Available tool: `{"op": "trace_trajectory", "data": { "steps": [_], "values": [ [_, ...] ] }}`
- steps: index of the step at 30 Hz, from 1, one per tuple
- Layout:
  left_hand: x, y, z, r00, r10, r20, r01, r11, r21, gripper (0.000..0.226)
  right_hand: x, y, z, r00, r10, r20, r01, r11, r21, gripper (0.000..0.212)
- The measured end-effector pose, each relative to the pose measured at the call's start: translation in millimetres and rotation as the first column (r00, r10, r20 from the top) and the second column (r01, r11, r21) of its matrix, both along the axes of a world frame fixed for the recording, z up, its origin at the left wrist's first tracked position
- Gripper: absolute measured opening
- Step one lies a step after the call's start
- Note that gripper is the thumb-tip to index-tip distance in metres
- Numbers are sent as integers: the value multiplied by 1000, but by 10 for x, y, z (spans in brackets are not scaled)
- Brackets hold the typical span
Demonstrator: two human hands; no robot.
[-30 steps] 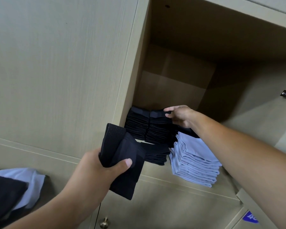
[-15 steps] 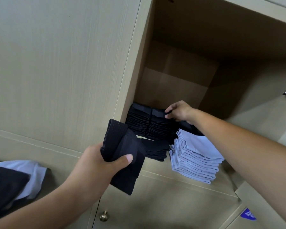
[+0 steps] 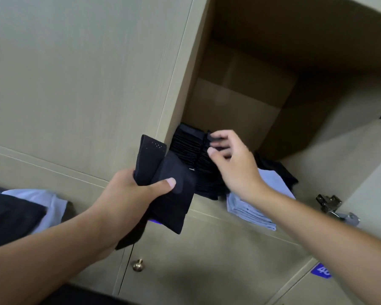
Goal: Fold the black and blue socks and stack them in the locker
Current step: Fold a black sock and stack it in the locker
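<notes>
So my left hand grips a folded black sock just outside the locker. My right hand hangs relaxed and empty in front of the black sock stack inside, blue sock stack beside it.

Dim, soft light; deep shadow inside the locker; slight motion blur, wide-angle bending.
</notes>
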State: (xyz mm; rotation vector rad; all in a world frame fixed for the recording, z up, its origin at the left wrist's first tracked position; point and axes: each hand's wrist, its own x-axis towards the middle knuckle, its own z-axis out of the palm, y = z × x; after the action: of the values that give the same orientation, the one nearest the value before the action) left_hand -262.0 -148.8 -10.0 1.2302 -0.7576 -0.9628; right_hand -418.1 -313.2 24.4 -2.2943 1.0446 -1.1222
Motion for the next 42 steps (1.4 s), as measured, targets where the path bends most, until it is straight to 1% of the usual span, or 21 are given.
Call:
{"op": "trace_trajectory", "data": {
  "steps": [3,6,8,9,11,12,14,16,19,21,23,27,33,37,42],
  "values": [
    [-1,7,-5,1000,17,-21,-17,1000,-9,8,-10,494,-149,992,80,99,-92,988,125,26],
    [-7,3,-15,999,38,-19,-38,999,-18,6,-14,749,-236,976,124,181,-169,951,258,20],
    [-5,1,-22,999,37,-19,-37,999,-31,7,-13,803,-274,955,152,253,-243,891,383,15],
    [-3,0,-25,999,33,-11,-34,999,-32,8,-13,814,-288,942,153,300,-282,846,452,15],
    [14,-15,-50,999,32,5,-32,999,-32,12,-22,822,-307,907,145,396,-362,747,558,20],
    [24,-25,-67,999,35,7,-35,999,-32,13,-32,823,-319,896,154,416,-392,715,579,22],
    [23,-34,-76,1000,29,10,-29,999,-32,14,-58,819,-339,896,198,397,-412,703,580,22],
    [-2,-53,-72,1000,16,22,-15,999,-30,11,-85,814,-337,912,217,347,-388,730,563,21],
    [-20,-86,-80,999,12,33,-11,1000,-21,7,-126,780,-303,938,160,308,-313,776,548,26],
    [-8,-113,-101,996,-9,92,9,1000,4,9,-161,746,-259,949,122,290,-267,799,539,28],
    [-10,-128,-121,992,-34,123,32,999,17,7,-201,685,-219,956,99,277,-234,824,515,28],
    [-45,-148,-145,989,-53,135,47,998,47,8,-268,544,-60,966,73,250,-181,877,445,26],
    [-116,-162,-101,978,-95,187,86,995,57,7,-372,130,295,965,29,260,-146,885,442,27],
    [-128,-174,-88,962,-115,246,103,993,61,6,-474,-191,454,963,-8,268,-114,893,436,26],
    [-147,-155,-69,932,-173,317,158,985,73,26,-629,-487,651,963,-86,257,-44,885,463,27]
  ]
}}
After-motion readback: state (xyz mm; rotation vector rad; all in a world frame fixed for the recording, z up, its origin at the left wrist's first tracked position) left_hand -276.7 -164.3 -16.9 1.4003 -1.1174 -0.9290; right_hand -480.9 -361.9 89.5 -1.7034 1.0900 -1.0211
